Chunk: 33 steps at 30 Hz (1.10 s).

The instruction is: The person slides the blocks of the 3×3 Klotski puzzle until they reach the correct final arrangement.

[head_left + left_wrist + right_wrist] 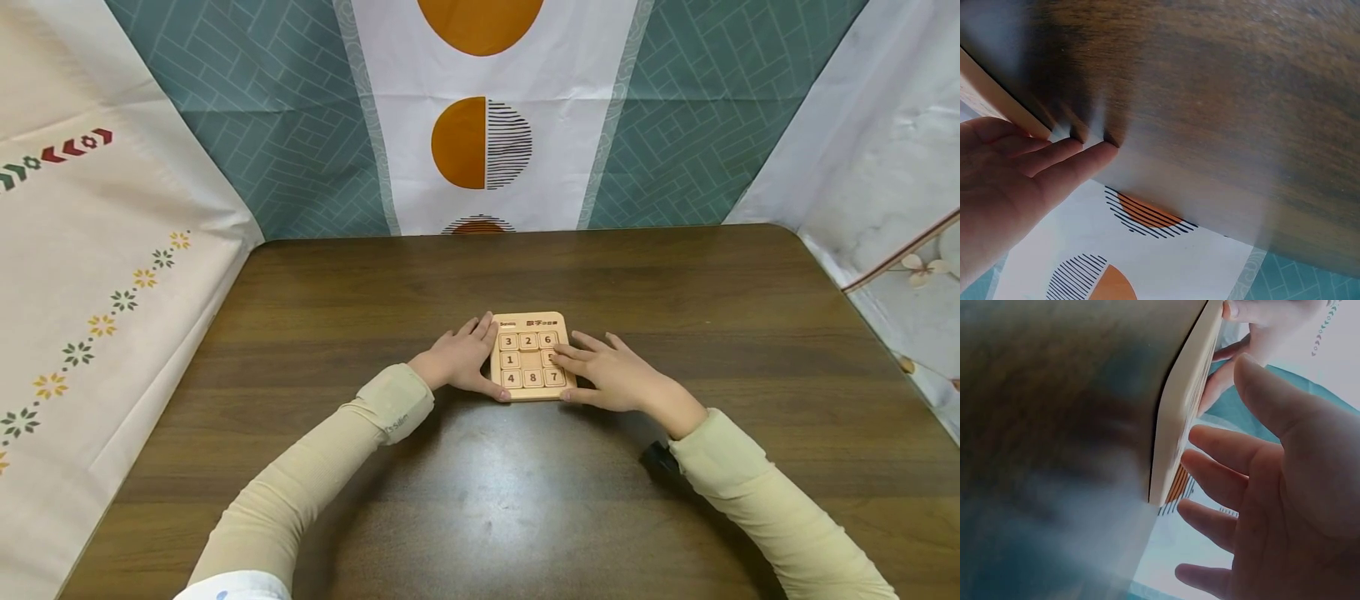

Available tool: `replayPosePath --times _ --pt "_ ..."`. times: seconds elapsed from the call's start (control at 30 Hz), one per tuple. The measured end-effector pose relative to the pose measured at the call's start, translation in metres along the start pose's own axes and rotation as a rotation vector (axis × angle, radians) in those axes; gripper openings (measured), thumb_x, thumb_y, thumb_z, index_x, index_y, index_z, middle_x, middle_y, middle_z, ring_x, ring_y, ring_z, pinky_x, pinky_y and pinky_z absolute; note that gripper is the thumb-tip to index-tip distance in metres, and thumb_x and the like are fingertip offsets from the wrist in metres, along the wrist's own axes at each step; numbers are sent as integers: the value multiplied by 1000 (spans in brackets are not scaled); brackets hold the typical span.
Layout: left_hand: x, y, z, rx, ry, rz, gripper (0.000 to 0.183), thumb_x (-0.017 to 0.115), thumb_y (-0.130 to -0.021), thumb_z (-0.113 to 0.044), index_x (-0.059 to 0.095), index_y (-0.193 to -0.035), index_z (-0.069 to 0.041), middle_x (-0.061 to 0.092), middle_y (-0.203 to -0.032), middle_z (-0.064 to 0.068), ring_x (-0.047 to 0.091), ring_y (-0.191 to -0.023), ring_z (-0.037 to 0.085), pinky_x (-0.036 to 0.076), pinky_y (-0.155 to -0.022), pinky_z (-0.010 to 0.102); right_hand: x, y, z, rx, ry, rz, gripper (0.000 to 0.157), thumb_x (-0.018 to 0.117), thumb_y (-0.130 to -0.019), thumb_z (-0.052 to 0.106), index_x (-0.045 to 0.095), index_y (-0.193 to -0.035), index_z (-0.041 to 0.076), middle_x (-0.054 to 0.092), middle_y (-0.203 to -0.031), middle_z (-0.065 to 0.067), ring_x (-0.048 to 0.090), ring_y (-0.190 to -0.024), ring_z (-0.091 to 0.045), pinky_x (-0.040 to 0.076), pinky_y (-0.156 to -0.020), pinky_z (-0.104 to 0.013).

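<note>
The left sleeve [288, 492] and the right sleeve [780, 517] lie nearest the head camera, on the near side of the number board [534, 394] and to either side of it. The number board lies flat on the table [480, 525], between the two hands. Its long axis appears to run away from the person; foreshortening makes this a judgement.

Key relation: the left hand [465, 354] is at the board's left edge, and the right hand [618, 377] is at its right edge. The middle slot [531, 360] of the board holds no tile. The right fingers reach inward over the right column and are nearer to this slot than the left fingers.

Left hand: fingers extended, lying along the outside of the board's left edge; thumb at the near-left corner. No firm grip shows.

Right hand: fingers spread and slightly bent, with nothing enclosed; thumb beside the near-right corner. The fingertips partly cover the middle tile [546, 358] of the right column. Whether they press that tile or hover just above it cannot be determined.
</note>
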State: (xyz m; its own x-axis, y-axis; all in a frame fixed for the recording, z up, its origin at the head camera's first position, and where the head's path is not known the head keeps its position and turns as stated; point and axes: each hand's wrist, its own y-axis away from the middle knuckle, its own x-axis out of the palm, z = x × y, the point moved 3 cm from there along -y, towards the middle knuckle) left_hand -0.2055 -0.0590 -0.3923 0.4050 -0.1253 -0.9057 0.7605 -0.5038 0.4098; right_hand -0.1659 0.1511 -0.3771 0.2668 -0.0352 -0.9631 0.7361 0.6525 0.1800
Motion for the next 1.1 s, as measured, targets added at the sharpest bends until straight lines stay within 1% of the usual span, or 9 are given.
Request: replayPosePath --times 0.33,0.57,0.9,1.1 --pt "0 0 0 -2 -4 -3 121 55 -67 -75 2 -145 -1 -4 -151 16 10 -136 33 25 -101 51 -2 2 6 -12 3 1 60 52 -89 46 44 -137 10 37 -142 -7 21 -134 -33 15 -98 -64" --pt "1 -1 1 -4 -1 -6 121 55 -67 -76 2 -145 -1 -4 -151 16 10 -136 32 25 -101 51 -1 -4 13 -9 0 3 61 52 -89 47 44 -137 10 35 -143 -6 21 -134 -32 15 -99 -62" --pt "2 -2 1 -7 4 2 121 55 -66 -76 2 -145 -1 -4 -151 15 9 -137 32 25 -101 52 2 -13 23 -42 12 2 61 51 -89 47 43 -137 9 36 -143 -7 22 -134 -33 18 -99 -62" --pt "2 -1 1 -7 3 3 121 55 -67 -76 2 -145 -1 -4 -151 15 9 -137 32 25 -101 52 0 -14 22 -47 15 -6 62 51 -89 47 43 -137 9 37 -142 -8 24 -133 -33 19 -99 -62"
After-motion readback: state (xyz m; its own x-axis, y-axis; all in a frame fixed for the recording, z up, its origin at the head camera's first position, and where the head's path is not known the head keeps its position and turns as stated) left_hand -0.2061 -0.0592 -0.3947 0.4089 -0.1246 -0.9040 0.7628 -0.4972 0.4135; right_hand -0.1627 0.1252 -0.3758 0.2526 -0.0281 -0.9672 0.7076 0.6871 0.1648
